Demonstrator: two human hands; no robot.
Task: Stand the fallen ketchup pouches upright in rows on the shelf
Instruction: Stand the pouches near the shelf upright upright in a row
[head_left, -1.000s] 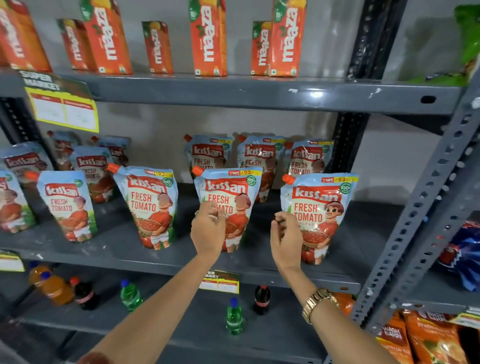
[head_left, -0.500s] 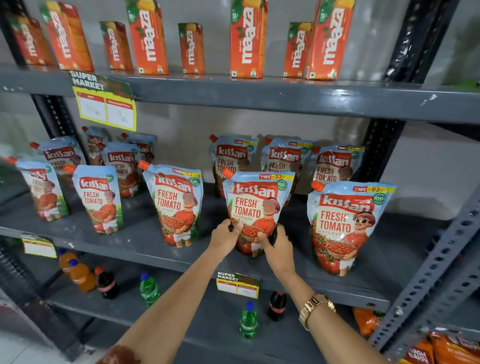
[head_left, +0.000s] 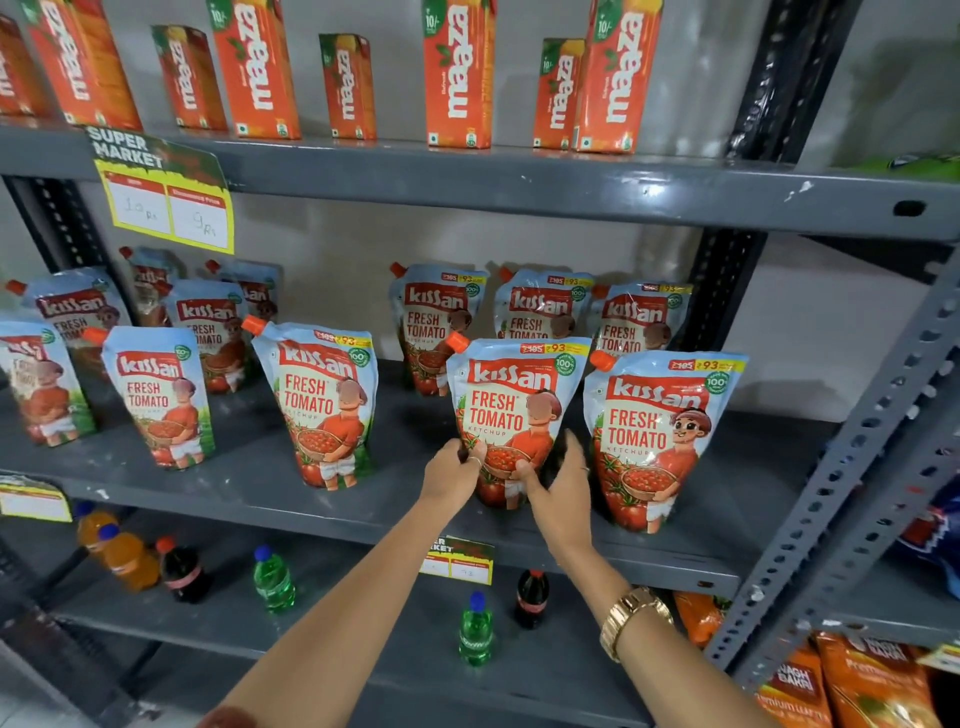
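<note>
While you've got both hands down at the base of the middle front ketchup pouch, it's standing with its long axis straight up, orange spout at the top left corner, on the grey shelf near the front edge. Your left hand is curled onto the lower left side of it, fingers pinching the edge. Your right hand is more open, thumb pressed on the front near the bottom, fingers spread beside the right edge; can't tell if they touch. So the pouch sits right between your hands, both about equally near, and anything next is a nudge from the base, not a lift. The right-hand neighbour pouch is just beside it and the left front pouch stands well apart, so I'd guess you're evening up that row. Nothing visible looks fallen anymore; the back rows all seem upright.
</note>
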